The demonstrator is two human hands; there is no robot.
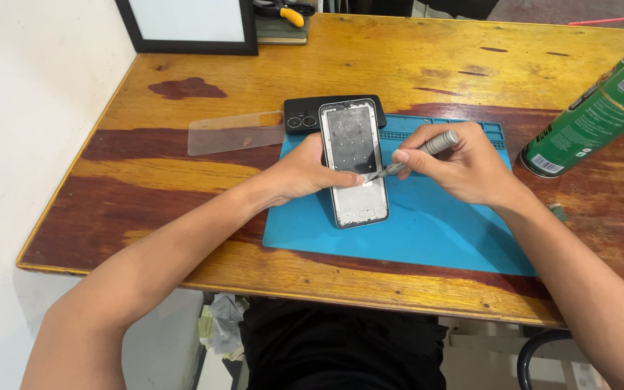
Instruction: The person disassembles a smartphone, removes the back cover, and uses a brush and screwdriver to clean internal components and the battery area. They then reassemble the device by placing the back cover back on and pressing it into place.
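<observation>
Right hand (471, 170) grips a metal tool (422, 154), tip on the phone frame (353, 162); left hand (305, 172) clamps the frame's edge on the blue mat (435, 231).

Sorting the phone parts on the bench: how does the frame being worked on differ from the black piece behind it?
The phone frame is silvery-grey and lies lengthwise away from the person; the black back cover lies crosswise. The left hand steadies the frame while the right hand applies a tool; the cover lies untouched. Both are phone-sized rectangles.
</observation>
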